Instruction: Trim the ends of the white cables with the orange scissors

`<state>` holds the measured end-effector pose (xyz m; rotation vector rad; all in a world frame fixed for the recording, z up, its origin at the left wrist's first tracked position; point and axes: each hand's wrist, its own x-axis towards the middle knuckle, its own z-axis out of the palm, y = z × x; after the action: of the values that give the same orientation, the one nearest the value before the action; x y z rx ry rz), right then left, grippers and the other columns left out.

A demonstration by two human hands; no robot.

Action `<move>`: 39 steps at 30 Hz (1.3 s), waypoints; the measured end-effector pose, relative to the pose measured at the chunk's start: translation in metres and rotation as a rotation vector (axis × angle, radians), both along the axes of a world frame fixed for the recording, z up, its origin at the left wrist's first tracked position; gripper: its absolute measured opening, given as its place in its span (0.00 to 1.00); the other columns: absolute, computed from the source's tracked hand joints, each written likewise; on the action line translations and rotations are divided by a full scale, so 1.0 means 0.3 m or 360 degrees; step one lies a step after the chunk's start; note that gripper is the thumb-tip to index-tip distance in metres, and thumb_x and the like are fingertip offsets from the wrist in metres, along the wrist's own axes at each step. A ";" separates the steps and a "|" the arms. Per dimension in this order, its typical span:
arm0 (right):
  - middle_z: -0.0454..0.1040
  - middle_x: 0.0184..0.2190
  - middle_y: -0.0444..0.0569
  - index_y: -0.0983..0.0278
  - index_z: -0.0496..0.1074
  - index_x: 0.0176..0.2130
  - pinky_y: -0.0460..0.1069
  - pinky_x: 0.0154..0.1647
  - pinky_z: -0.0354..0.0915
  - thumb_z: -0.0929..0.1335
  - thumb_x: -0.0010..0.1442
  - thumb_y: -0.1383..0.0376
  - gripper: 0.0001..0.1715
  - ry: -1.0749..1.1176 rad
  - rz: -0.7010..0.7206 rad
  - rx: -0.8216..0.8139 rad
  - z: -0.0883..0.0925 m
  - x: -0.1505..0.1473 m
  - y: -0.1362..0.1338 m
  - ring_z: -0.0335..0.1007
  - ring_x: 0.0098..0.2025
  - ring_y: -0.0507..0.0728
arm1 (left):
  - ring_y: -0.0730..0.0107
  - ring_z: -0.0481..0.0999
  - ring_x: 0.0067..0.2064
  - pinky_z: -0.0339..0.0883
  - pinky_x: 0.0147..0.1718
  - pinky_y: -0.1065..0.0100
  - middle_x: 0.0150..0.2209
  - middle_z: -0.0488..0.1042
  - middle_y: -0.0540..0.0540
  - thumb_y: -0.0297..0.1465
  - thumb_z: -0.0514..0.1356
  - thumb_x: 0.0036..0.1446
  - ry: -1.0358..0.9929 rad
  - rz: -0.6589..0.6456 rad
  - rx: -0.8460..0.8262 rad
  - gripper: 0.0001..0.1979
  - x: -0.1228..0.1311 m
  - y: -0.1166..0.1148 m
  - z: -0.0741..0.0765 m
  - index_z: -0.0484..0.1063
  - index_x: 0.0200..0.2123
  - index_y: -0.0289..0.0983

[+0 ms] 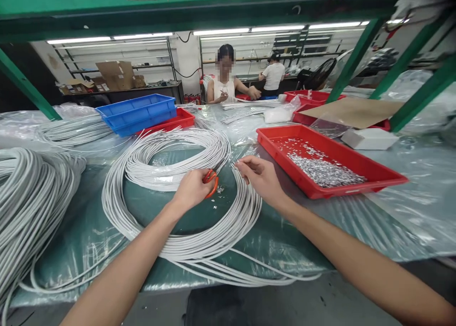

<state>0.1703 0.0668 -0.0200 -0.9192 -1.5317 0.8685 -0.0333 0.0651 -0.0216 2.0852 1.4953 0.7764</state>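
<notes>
My left hand (194,187) is closed around orange-handled scissors (213,183), over the inner edge of a large coil of white cable (210,243). To its right, my right hand (257,174) pinches at the cable ends near the coil's right side; what lies between the fingertips is too small to make out. A second white cable coil (171,178) rests on the back part of the large one. Small silvery bits (219,189) lie on the green table inside the coil. Right of my right hand sits a red tray (285,167) with many small metal pieces (320,169).
A thick cable bundle (32,207) fills the left side. Blue trays (138,112) stand at the back left, over a red tray (181,119). A white box (369,139) lies at right. Green shelf posts (358,60) frame the table. Two people are beyond.
</notes>
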 end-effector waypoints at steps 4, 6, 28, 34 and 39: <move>0.65 0.23 0.42 0.64 0.69 0.31 0.45 0.20 0.61 0.71 0.58 0.55 0.15 0.0143 0.0311 -0.0447 0.142 0.074 -0.076 0.62 0.22 0.50 | 0.75 0.56 0.23 0.49 0.25 0.71 0.19 0.60 0.53 0.32 0.54 0.51 0.0005 0.0011 0.0037 0.09 -0.006 0.009 0.002 0.61 0.21 0.37; 0.67 0.25 0.43 0.63 0.69 0.32 0.46 0.21 0.65 0.71 0.59 0.60 0.10 0.0270 0.0340 -0.0554 0.195 0.147 -0.154 0.65 0.23 0.50 | 0.75 0.57 0.24 0.49 0.26 0.71 0.20 0.62 0.53 0.33 0.54 0.51 0.0019 -0.0005 0.0033 0.09 -0.005 0.011 -0.003 0.63 0.22 0.37; 0.68 0.13 0.44 0.63 0.66 0.24 0.46 0.13 0.54 0.61 0.62 0.42 0.31 -0.1007 0.0004 -0.1442 -0.117 0.355 -0.680 0.59 0.10 0.51 | 0.68 0.64 0.23 0.47 0.26 0.68 0.20 0.69 0.49 0.34 0.53 0.54 0.0290 -0.0054 0.0046 0.11 0.011 -0.011 0.007 0.66 0.22 0.39; 0.69 0.19 0.45 0.63 0.70 0.26 0.47 0.25 0.57 0.61 0.66 0.51 0.25 -0.1598 -0.0017 -0.0530 0.061 0.242 -0.404 0.66 0.22 0.53 | 0.68 0.63 0.24 0.47 0.27 0.68 0.20 0.67 0.49 0.34 0.53 0.54 0.0324 -0.0059 0.0049 0.10 0.011 -0.020 0.017 0.64 0.22 0.40; 0.79 0.32 0.57 0.66 0.76 0.32 0.50 0.33 0.63 0.67 0.58 0.59 0.13 -0.2168 -0.0307 -0.0524 0.064 0.127 -0.050 0.76 0.38 0.64 | 0.69 0.61 0.23 0.45 0.26 0.68 0.20 0.66 0.49 0.33 0.53 0.55 0.0369 -0.0033 0.0096 0.11 0.008 -0.018 0.019 0.63 0.21 0.39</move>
<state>0.2085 0.0517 -0.0007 -2.1057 -2.3574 0.2705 -0.0310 0.0598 -0.0159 2.2969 1.5833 0.5948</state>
